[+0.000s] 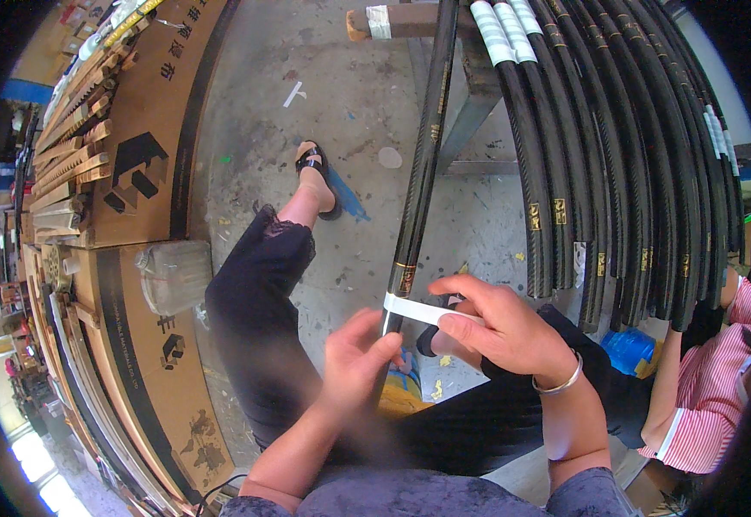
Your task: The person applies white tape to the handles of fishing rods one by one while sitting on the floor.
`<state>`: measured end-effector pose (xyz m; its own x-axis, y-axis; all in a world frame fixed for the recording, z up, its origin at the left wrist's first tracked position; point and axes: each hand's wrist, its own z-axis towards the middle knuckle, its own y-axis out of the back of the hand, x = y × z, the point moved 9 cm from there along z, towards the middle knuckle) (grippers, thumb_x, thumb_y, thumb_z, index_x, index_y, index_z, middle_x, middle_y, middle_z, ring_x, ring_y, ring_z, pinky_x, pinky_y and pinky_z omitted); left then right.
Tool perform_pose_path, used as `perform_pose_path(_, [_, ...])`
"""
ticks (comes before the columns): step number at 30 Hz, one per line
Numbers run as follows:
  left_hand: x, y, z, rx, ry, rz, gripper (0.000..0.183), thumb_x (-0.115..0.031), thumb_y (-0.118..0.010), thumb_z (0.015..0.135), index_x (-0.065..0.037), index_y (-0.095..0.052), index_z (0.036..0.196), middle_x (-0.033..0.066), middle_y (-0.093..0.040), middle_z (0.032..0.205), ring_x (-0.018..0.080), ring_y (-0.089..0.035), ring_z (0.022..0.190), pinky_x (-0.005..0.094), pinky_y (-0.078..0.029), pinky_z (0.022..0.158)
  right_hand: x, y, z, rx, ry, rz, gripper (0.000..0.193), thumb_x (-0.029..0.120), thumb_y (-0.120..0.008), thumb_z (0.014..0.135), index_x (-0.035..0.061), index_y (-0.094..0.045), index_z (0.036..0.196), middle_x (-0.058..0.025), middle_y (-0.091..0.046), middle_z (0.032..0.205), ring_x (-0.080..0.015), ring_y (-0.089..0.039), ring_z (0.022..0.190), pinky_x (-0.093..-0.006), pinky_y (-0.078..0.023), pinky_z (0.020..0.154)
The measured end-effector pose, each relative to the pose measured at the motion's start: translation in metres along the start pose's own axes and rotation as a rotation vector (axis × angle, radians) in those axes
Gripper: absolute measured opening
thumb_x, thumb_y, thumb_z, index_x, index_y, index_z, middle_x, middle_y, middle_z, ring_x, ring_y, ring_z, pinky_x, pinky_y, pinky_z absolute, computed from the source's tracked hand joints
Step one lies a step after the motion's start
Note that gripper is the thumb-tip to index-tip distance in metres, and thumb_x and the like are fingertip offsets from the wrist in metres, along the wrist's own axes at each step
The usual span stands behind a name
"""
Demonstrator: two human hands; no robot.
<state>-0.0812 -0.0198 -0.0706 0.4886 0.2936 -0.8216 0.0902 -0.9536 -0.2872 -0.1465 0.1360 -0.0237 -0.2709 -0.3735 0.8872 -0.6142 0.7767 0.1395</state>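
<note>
A long black carbon-fibre tube [420,194] with gold markings slants down in front of me. Its lower end passes behind my left hand [354,355], whose fingers are closed around it just below a band of tape. The white tape [427,313] goes round the tube and stretches off to the right. My right hand [509,332] pinches its free end between thumb and fingers, holding the strip taut. A bracelet [560,376] circles my right wrist. The tube's near end is hidden by my left hand and lap.
Several similar black tubes [604,164], some with white wraps, lie side by side over a metal stand [472,121]. At right, a person in a striped shirt [711,379] reaches under them, near a blue container [627,351]. Cardboard boxes [147,185] and wooden strips [74,159] line the left.
</note>
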Motion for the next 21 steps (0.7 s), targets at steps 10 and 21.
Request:
perform_pose_path(10, [0.012, 0.004, -0.002, 0.009, 0.072, -0.076, 0.041, -0.024, -0.068, 0.089, 0.006, -0.058, 0.114, 0.0094, -0.066, 0.091, 0.0159, -0.063, 0.072, 0.0299, -0.054, 0.068, -0.004, -0.003, 0.002, -0.005, 0.003, -0.002, 0.038, 0.026, -0.063, 0.091, -0.0001, -0.054, 0.116, -0.0151, -0.060, 0.064, -0.0222, -0.059, 0.056, -0.0347, -0.044, 0.055])
perform_pose_path(21, [0.011, 0.005, -0.004, 0.020, 0.077, -0.063, 0.045, -0.028, -0.066, 0.090, 0.007, -0.057, 0.117, 0.0105, -0.066, 0.091, 0.0161, -0.063, 0.073, 0.0304, -0.054, 0.068, 0.000, -0.003, 0.001, 0.009, -0.007, -0.011, 0.037, 0.026, -0.062, 0.091, -0.0004, -0.054, 0.115, -0.0149, -0.059, 0.063, -0.0226, -0.059, 0.056, -0.0355, -0.043, 0.054])
